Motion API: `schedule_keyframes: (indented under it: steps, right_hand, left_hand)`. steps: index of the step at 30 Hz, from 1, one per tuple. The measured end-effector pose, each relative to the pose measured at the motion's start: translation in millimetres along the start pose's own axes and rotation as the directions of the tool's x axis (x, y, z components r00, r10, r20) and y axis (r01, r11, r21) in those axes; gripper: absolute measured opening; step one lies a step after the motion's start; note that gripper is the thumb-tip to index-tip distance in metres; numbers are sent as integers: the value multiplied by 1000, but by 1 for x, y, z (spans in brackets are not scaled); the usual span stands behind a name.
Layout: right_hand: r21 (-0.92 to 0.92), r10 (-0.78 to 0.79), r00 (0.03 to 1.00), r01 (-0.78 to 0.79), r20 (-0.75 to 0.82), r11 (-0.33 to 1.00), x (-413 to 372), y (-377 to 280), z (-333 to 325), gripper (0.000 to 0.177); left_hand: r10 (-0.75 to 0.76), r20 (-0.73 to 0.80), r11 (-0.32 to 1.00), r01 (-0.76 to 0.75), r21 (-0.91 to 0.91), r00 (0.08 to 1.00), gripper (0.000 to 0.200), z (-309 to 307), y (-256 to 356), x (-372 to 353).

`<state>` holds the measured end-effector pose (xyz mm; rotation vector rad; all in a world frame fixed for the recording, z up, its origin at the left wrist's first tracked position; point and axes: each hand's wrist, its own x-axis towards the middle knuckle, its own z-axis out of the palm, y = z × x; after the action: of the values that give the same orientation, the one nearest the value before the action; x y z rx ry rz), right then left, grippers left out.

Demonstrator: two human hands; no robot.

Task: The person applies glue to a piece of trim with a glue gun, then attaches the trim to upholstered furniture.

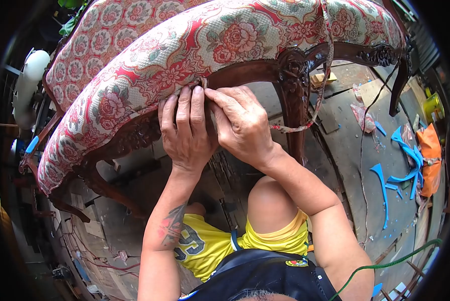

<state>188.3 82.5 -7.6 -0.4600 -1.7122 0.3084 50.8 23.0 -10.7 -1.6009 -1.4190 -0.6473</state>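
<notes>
A seat covered in red and cream floral fabric (pixel 235 37) curves across the upper view, set on a dark carved wooden frame (pixel 245 75). My left hand (pixel 187 128) lies with its fingers side by side against the fabric's lower edge, where it meets the wood. Beside it, my right hand (pixel 242 120) is closed, thumb and forefinger together at the same edge; whatever it pinches is too small to make out. Between the fingertips a bit of braided trim (pixel 204 83) shows. A long strip of patterned trim (pixel 329 55) hangs over the seat to the right and loops below the frame.
Wooden floorboards (pixel 335 165) lie below, with blue foam scraps (pixel 380 185) and an orange bag (pixel 429 160) at the right. A yellow container (pixel 432 108) stands beyond. The seat's carved leg (pixel 292 100) is right of my hands. A green cord (pixel 385 265) crosses the lower right.
</notes>
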Motion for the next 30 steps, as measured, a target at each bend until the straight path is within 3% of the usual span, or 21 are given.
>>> schedule_keyframes:
  steps: [7, 14, 16, 17, 18, 21, 25, 27, 30]
  right_hand:
    - [76, 169, 985, -168, -12, 983, 2, -15, 1, 33]
    - [95, 195, 979, -189, -60, 977, 1, -15, 4, 24]
    - [319, 421, 904, -377, -78, 869, 0, -23, 6, 26]
    - [305, 427, 901, -386, -79, 870, 0, -23, 7, 26]
    - [273, 368, 928, -338, -62, 900, 0, -19, 5, 28]
    - [201, 254, 966, -238, -56, 950, -3, -17, -22, 35]
    - [-76, 234, 962, -246, -144, 966, -22, -13, -128, 33]
    - [-210, 383, 901, -423, -205, 882, -60, 6, -196, 27]
    - [-505, 632, 737, -651, -240, 567, -167, 36, -313, 26]
  left_hand:
    - [0, 30, 999, -2, 45, 1000, 56, -1, -1, 0]
    - [5, -31, 1000, -5, 4, 1000, 54, 0, 2, 5]
    - [3, -18, 999, -3, 32, 1000, 51, -2, 3, 5]
    - [5, -6, 998, -4, 59, 1000, 48, -2, 4, 5]
    - [15, -48, 996, -11, 90, 999, 39, 1, 3, 8]
    - [11, -27, 995, -8, 100, 1000, 40, 0, 4, 6]
    - [35, 10, 987, -36, 156, 999, 50, -5, 4, 6]
    - [51, -4, 979, -50, 199, 999, 50, -4, 4, 7]
    - [231, -37, 927, -208, 312, 972, 44, 12, -22, 3]
